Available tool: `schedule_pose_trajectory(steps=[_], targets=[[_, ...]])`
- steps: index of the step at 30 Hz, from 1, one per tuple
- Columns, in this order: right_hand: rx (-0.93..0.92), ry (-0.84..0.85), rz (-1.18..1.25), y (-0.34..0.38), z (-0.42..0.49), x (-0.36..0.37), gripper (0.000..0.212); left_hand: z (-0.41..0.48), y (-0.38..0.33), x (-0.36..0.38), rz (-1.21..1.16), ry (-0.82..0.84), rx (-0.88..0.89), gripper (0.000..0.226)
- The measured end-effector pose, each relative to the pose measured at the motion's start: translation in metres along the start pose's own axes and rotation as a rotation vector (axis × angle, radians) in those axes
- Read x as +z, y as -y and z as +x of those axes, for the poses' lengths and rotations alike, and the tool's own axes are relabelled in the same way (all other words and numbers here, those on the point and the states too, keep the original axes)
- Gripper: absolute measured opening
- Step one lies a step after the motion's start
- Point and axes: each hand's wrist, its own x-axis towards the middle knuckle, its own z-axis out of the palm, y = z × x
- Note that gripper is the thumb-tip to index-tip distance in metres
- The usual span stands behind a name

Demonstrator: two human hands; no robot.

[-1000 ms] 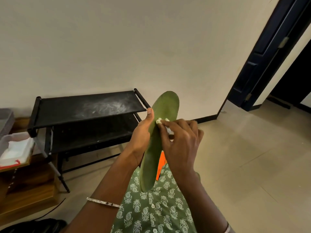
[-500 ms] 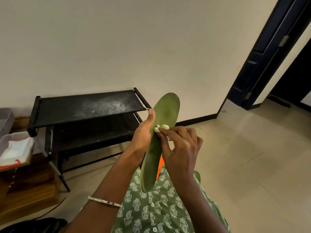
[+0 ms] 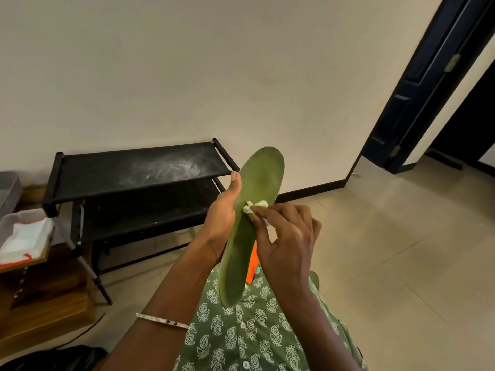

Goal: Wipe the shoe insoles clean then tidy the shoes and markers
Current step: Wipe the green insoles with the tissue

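A long green insole [image 3: 247,231] stands nearly upright in front of me, toe end up. My left hand [image 3: 223,218] grips its left edge, thumb along the rim. My right hand [image 3: 286,236] pinches a small wad of white wipe [image 3: 254,206] and presses it on the insole's middle. An orange shoe part [image 3: 252,266] shows behind the insole's lower half. A second green piece [image 3: 314,279] peeks out by my right wrist. No markers are in view.
A black two-tier shoe rack [image 3: 134,172] with a dusty top stands against the wall at left. A clear tub of white wipes [image 3: 24,236] sits on a wooden stand [image 3: 45,298] at far left. A dark door [image 3: 428,84] stands open at right, beige tiled floor [image 3: 396,250] below it.
My right hand has slid the wipe a little down and across the insole's middle. The insole and my left hand have stayed almost in place.
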Motion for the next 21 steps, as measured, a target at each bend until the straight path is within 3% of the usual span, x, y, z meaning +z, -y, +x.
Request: schedule_pose_trajectory(steps=[7,15,21], targets=[[0.095,-0.029,-0.085,-0.027,0.036,-0.002,0.011,-0.002,-0.003,0.003,0.069,0.086,0.016,0.068],[-0.086,0.071,0.023,0.007,0.005,-0.001,0.009,0.0,-0.003,-0.003,-0.032,0.035,-0.008,0.075],[-0.009,-0.004,-0.029,0.0,0.036,0.004,0.011,-0.001,-0.001,0.0,0.046,0.088,-0.019,0.074]])
